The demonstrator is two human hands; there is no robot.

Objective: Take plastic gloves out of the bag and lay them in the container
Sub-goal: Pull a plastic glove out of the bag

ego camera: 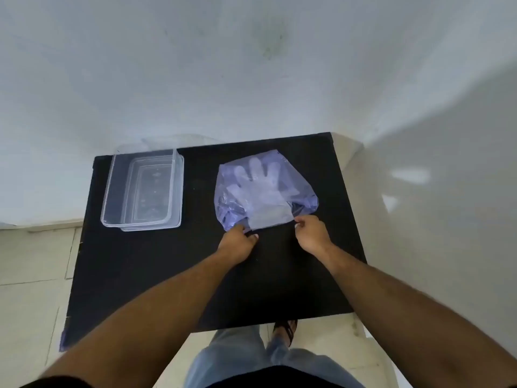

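A translucent purple plastic bag [303,191] lies on the right half of a black table [195,270]. A stack of clear plastic gloves [261,191] shows through it, fingers pointing away from me, with the cuff end sticking out of the bag's near opening. My left hand [237,243] pinches the bag's near left edge beside the cuff. My right hand [312,233] pinches the right corner of the glove cuff at the bag's mouth. A clear rectangular container [107,197] stands empty at the table's far left.
The table stands against a white wall [251,65], with a second wall close on its right. Pale floor tiles [30,275] lie to the left. My legs and a sandalled foot [285,330] are below the near table edge.
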